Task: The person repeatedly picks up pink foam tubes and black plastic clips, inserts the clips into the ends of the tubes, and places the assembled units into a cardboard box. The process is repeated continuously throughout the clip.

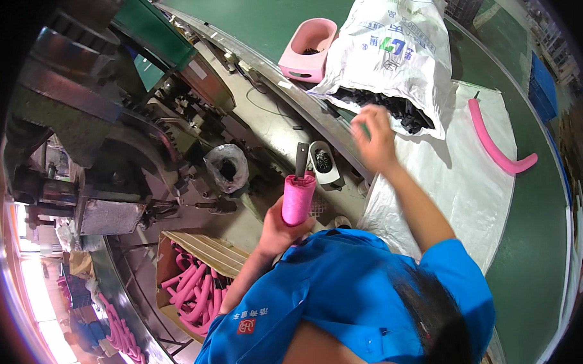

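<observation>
My left hand (277,229) is closed around a pink tube (298,201), which stands nearly upright in front of my body. A flat dark grey strip (301,159) sticks up out of the tube's top end. Just in front of the mouth of a white woven sack (389,44) is my right hand (376,144), slightly smeared, thumb and fingers apart, with nothing visible between them. Loose black pieces (412,117) fill the sack's opening. Another pink tube (489,136), curved and with a thin dark tip, lies on the white sheet to the right.
The green table (537,237) carries the sack and a pink scoop-like container (306,59). Machinery (104,143) stands at the left. Below are a lined bin (227,168), a white container (323,163) of dark pieces, and a cardboard box (207,252) of curved pink tubes.
</observation>
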Motion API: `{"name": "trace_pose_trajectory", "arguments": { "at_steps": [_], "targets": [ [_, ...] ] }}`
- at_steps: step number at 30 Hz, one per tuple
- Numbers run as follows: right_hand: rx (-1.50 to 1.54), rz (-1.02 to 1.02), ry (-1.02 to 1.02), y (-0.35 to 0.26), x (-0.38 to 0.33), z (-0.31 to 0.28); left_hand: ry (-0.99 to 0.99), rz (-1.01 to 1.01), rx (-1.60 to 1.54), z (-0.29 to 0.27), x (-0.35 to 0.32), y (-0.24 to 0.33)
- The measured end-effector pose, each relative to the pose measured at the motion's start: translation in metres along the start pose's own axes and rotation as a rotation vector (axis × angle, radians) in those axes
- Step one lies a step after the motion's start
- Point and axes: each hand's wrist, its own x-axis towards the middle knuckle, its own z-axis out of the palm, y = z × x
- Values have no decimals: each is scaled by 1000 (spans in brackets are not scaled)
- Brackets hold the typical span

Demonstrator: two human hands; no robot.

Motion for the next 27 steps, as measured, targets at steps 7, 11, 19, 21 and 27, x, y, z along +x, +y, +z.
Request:
{"name": "trace_pose_trajectory", "arguments": {
  "at_steps": [7, 11, 19, 21, 27],
  "targets": [
    [-981, 148, -660, 193, -27, -53, -86, -95, 277, -10, -23, 8],
    [-1019, 83, -641, 211, -33, -42, -106, -38, 281, -15, -33, 11],
    [414, 171, -845, -49, 39, -43, -73, 81, 251, -25, -54, 7],
    [472, -99, -818, -83, 42, -43, -74, 86, 260, -28, -57, 4],
    [483, -303, -807, -115, 49, -33, -40, 148, 261, -34, -69, -3]
  ]
}}
